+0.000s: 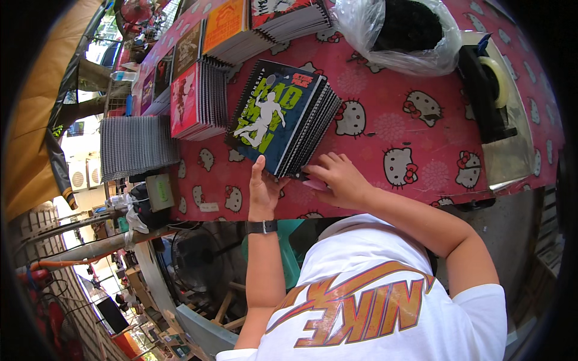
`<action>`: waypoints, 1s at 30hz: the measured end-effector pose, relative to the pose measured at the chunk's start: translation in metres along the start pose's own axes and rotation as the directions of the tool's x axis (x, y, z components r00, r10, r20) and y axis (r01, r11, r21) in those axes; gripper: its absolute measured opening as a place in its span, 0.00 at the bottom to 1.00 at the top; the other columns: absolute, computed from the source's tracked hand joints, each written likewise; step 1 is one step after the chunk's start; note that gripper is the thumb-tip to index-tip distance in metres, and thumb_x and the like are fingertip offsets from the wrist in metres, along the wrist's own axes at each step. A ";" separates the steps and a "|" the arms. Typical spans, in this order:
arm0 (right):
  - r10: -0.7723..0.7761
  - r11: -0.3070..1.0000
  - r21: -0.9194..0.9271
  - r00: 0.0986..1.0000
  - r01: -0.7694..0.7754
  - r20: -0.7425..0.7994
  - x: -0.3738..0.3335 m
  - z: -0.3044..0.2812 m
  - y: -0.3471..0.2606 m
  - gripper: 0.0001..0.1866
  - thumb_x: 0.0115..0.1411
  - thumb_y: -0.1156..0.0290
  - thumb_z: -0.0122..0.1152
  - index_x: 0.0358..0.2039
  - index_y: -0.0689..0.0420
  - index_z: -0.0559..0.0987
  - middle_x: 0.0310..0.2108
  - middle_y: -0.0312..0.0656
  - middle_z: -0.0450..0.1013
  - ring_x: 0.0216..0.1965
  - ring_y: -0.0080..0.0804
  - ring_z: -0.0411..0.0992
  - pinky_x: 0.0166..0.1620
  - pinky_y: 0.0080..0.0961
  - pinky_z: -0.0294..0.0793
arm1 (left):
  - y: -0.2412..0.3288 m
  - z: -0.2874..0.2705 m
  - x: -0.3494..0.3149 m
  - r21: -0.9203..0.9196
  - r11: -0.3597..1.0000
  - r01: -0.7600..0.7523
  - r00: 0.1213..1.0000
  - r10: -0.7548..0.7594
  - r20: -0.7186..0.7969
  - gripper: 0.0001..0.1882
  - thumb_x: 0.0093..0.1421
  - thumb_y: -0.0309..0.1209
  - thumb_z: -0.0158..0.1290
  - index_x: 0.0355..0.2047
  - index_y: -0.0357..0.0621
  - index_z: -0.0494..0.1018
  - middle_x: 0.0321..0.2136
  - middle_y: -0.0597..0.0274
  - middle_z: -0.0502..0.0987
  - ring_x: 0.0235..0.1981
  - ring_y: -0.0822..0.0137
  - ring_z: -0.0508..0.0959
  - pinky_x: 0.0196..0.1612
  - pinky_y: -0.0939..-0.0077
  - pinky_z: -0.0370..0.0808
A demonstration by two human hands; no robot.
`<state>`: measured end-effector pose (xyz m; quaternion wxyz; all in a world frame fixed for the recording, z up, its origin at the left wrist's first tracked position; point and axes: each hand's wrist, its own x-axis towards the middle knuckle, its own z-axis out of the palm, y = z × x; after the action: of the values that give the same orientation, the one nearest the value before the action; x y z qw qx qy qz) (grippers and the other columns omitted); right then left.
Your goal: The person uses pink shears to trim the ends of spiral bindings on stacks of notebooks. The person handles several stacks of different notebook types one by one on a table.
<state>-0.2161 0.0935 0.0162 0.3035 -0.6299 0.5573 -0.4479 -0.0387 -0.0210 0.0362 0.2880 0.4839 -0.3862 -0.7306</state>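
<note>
A stack of spiral notebooks (265, 114) lies tilted on the table in front of me, its dark top cover showing a white leaping figure and green lettering. My left hand (264, 189), with a black watch on the wrist, grips the stack's near corner, thumb on the cover and fingers partly hidden below. Beside that corner, my right hand (342, 180) has its fingers bent together at the notebooks' lower edge. A small pale pink flat piece (317, 185) shows at those fingers; what exactly it is cannot be made out.
More notebook stacks (195, 99) stand at the left and back of the pink cartoon-patterned table (385, 129). One grey-edged stack (138, 144) sits at the left edge. A clear plastic bag (370, 36) with something black is at the back, and a black tape dispenser (481, 90) at the right.
</note>
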 end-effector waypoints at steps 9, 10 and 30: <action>0.018 1.000 -0.012 0.994 -0.017 0.104 0.005 0.000 0.005 0.25 0.43 0.67 0.65 0.44 0.54 0.72 0.36 0.42 0.67 0.40 0.37 0.66 0.41 0.36 0.65 | 0.000 0.003 -0.001 -0.003 1.000 -0.009 1.000 0.009 -0.002 0.31 0.55 0.54 0.48 0.52 0.49 0.62 0.44 0.60 0.74 0.41 0.64 0.75 0.39 0.67 0.74; 0.217 0.875 0.380 0.945 -0.300 0.245 0.006 0.000 0.006 0.25 0.43 0.66 0.65 0.44 0.55 0.72 0.36 0.42 0.68 0.41 0.38 0.66 0.42 0.37 0.66 | 0.000 0.004 0.000 0.002 1.000 -0.022 1.000 0.022 -0.018 0.31 0.55 0.54 0.48 0.52 0.49 0.63 0.43 0.60 0.74 0.42 0.64 0.74 0.39 0.66 0.74; 0.357 0.543 0.483 0.710 -0.686 0.607 0.016 -0.008 0.014 0.14 0.43 0.67 0.63 0.33 0.55 0.77 0.24 0.41 0.67 0.29 0.38 0.68 0.31 0.32 0.68 | -0.002 -0.001 -0.001 0.008 1.000 -0.017 1.000 0.017 0.011 0.32 0.54 0.55 0.49 0.53 0.50 0.61 0.47 0.59 0.71 0.45 0.62 0.73 0.43 0.62 0.73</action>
<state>-0.2296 0.0765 0.0110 0.7513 -0.3535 0.4343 -0.3491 -0.0372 -0.0195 0.0342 0.2900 0.4777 -0.3947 -0.7294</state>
